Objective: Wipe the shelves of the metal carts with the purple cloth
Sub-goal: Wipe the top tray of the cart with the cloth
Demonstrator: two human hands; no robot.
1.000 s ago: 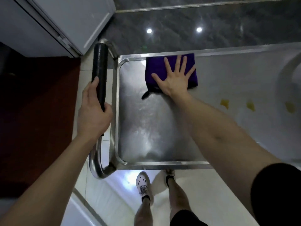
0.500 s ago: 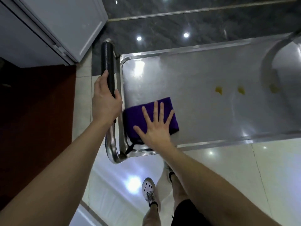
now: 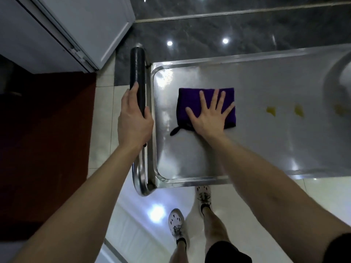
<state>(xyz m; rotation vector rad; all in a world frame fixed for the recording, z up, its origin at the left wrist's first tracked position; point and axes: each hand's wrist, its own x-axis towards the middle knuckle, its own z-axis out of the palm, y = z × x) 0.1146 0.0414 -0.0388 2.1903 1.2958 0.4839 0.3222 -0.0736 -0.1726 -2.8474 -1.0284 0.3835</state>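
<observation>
Twice within the last second shifted the purple cloth across the top shelf: from the far rim, down to the near rim close beside the black handle, and now back up to mid-depth, a little farther from the handle than either time before. Presses it flat with the right hand, palm down, fingers straight and spread wide over the folded square. Trails a black tag from the cloth corner nearest the handle. Grips the handle at its nearer end with the left hand, fingers and thumb wrapped round it, same hold as before, apparently steadying the cart.

Judging by those strokes, has covered the strip of shelf next to the handle and is starting to work away from it. Has not yet reached the three yellow spots, in a row well away from the handle, beyond the cloth and clear of it. Likely calls for carrying the strokes farther from the handle, with firmer pressure over the spots. Cannot see any lower shelves beneath the top one, so probably has most of the task still to do.
</observation>
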